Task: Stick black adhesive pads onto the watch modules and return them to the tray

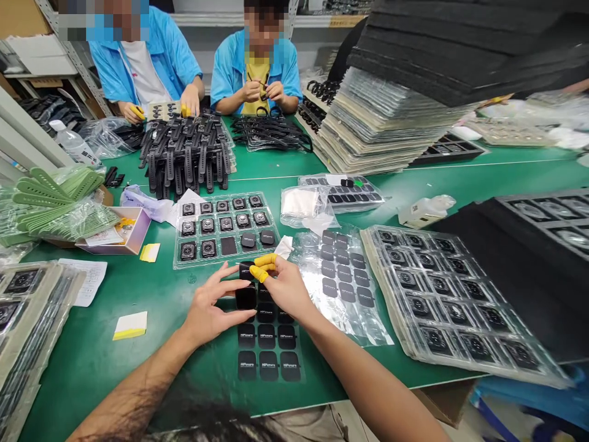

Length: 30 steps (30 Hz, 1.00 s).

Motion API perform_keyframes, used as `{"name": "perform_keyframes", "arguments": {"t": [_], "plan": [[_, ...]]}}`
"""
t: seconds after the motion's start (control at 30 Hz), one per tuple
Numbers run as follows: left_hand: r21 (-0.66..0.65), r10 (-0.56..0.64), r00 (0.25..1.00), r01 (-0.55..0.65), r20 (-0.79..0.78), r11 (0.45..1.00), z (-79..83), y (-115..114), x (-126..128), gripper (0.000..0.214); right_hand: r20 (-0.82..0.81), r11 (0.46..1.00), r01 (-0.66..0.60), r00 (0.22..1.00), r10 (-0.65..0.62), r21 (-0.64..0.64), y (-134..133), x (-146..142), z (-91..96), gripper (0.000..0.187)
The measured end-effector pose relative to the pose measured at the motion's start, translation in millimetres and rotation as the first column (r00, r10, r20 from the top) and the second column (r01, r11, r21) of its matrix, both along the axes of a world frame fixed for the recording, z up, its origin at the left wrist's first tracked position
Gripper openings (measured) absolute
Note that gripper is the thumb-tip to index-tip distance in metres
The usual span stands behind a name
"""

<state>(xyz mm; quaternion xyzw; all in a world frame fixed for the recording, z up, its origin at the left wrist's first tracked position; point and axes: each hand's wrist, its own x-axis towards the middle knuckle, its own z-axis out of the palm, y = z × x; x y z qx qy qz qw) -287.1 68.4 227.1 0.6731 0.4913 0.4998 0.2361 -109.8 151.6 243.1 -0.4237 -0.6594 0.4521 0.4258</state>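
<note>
black glossy stickers [267, 350] lie in rows on a clear sheet on the green table [151, 288] right in front of me, the nearest ones printed with small white lettering. my left hand [212, 310] rests on the upper end of that sheet with fingers spread, the fingertips holding a black square piece [245, 298] flat. my right hand [285, 285] comes in from the other side, its yellow-capped fingertips [261, 267] pinched together just above the same piece. just beyond my hands sits a clear tray [225, 228] of small square watch bodies, some pockets holding plain black squares. to its right lies a film sheet of dark pads [343, 270], then a larger tray of watch bodies [453, 304]. farther back a heap of black straps [186, 153] stands before two people in blue jackets [151, 55].
</note>
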Motion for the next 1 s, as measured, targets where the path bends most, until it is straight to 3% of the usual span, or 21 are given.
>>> {"name": "perform_keyframes", "arguments": {"t": [0.13,0.27,0.43,0.67,0.77,0.9,1.0], "plan": [[-0.037,0.031,0.999,-0.03,0.015,0.999,0.1,2,2,0.045,-0.005,0.99,-0.004,1.0,0.004,0.139,0,-4,-1.2,0.02],[-0.115,-0.001,0.997,0.009,0.073,0.993,-0.8,4,3,0.049,0.195,0.955,-0.031,0.98,-0.028,0.294,-1,-3,-3.8,0.012],[-0.166,-0.028,0.972,0.069,0.235,0.984,-2.2,4,5,0.051,0.441,0.914,-0.083,0.89,-0.111,0.397,-1,2,-8.7,0.019],[-0.225,-0.034,0.946,0.111,0.323,0.968,3.3,3,9,0.052,0.579,0.892,-0.124,0.797,-0.171,0.435,-1,4,-9.8,0.033],[-0.224,-0.039,0.946,0.116,0.321,0.968,5.2,0,12,0.051,0.571,0.872,-0.095,0.788,-0.228,0.48,-3,3,-10.4,0.031],[-0.179,-0.022,0.976,0.062,0.216,0.982,4.3,-4,14,0.05,0.39,0.806,-0.02,0.882,-0.265,0.591,-6,-1,-12.3,0.021],[-0.145,-0.016,0.989,0.037,0.147,0.989,2.4,-3,12,0.05,0.289,0.804,0.044,0.92,-0.264,0.593,-8,-3,-14.5,0.019]]}}
